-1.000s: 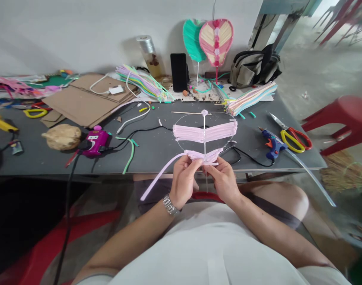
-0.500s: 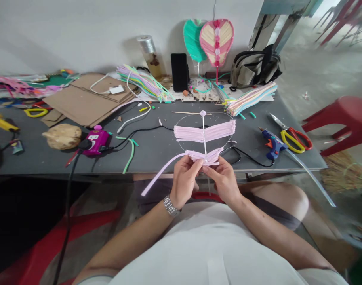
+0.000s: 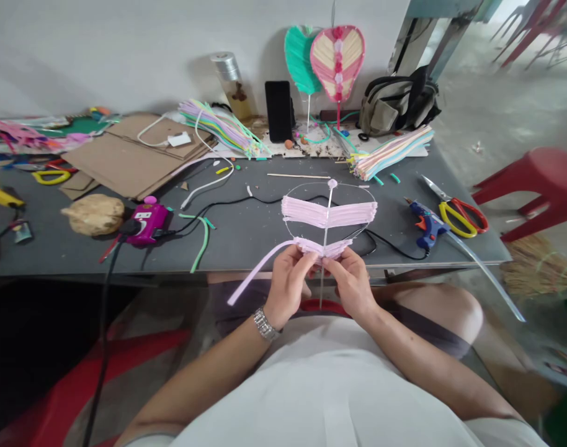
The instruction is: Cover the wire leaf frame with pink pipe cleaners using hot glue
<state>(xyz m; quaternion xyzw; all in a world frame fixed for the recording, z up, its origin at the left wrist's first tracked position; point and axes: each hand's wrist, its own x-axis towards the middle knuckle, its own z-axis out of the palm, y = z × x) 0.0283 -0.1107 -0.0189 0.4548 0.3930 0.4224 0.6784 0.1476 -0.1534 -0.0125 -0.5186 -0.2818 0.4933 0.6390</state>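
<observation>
The left hand (image 3: 287,282) and the right hand (image 3: 353,284) meet at the near edge of the grey worktop (image 3: 246,239), the fingers of both pinching the lower lilac band of a rounded thin-wire frame with fuzzy lilac bands (image 3: 306,212). Thumbs lie on top, close together, on either side of the frame's thin pale central rod (image 3: 327,234), which runs down between the hands, past the worktop edge. Whether the frame touches the worktop cannot be told.

A wider lilac band crosses the frame farther up in a shallow V, and a small lilac knob (image 3: 332,184) caps the rod. From the lower band, a long loose lilac strip (image 3: 255,272) curves out beside the left hand, its free end hanging past the edge. A silver metal-link watch (image 3: 265,324) circles the left wrist.

Beyond the frame lies a thin pale stick (image 3: 297,176). To the right, a blue glue gun with an orange trigger (image 3: 427,225), a clear stick extending from its rear, lies just beside scissors with red and yellow handles (image 3: 458,217). Well to the left, a magenta box-shaped device (image 3: 148,225) sits beside a tan, lumpy object (image 3: 95,215).
</observation>
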